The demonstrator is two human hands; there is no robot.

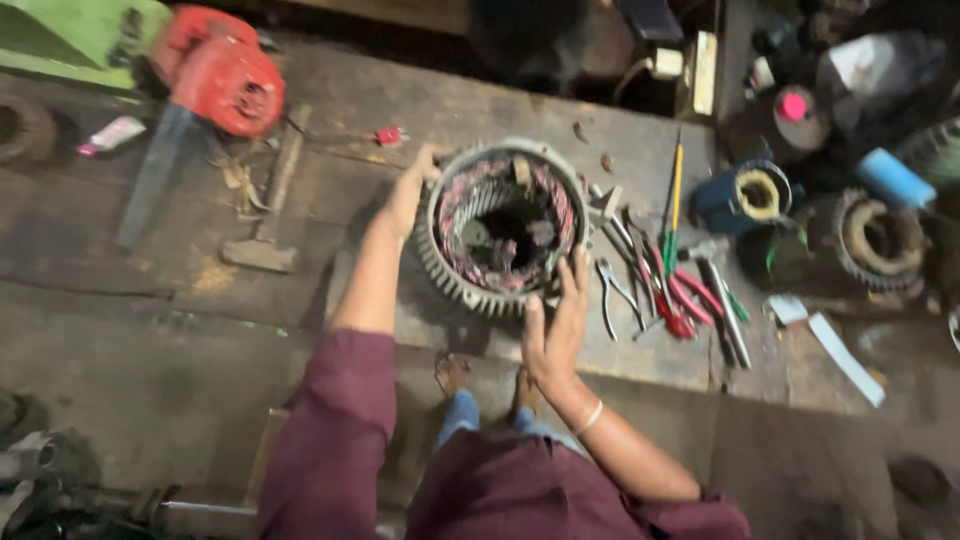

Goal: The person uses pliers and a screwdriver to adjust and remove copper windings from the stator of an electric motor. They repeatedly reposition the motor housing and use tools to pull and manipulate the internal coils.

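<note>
Hands rest on opposite sides of a round grey finned metal motor stator housing with pink and copper-coloured wire windings inside its bore. It stands on end, bore upward, on a worn dark wooden workbench, near the middle of the bench's front edge.

Left hand: laid against the upper left rim of the housing, arm stretched forward in a maroon sleeve. The fingers curl over the rim; the blur hides whether they clamp it or merely touch it.

Right hand: palm pressed to the lower right rim, fingers spread apart and pointing up along the fins, not closed around anything. A pale band sits on the wrist.

Surroundings: just right of the housing lies a loose cluster of hand tools, among them grey-handled pliers, red-handled pliers and a yellow-and-green screwdriver. Further right sit a blue motor body with a yellowish coil and a dark finned ring with a tan winding. A white flat strip lies near the bench's right front corner. To the left, well apart from the housing, lie a wooden-handled hammer and a red power blower with a dark nozzle. A green machine casing occupies the far left corner. Below the bench edge, the person's bare feet and blue trouser cuffs are visible.
</note>
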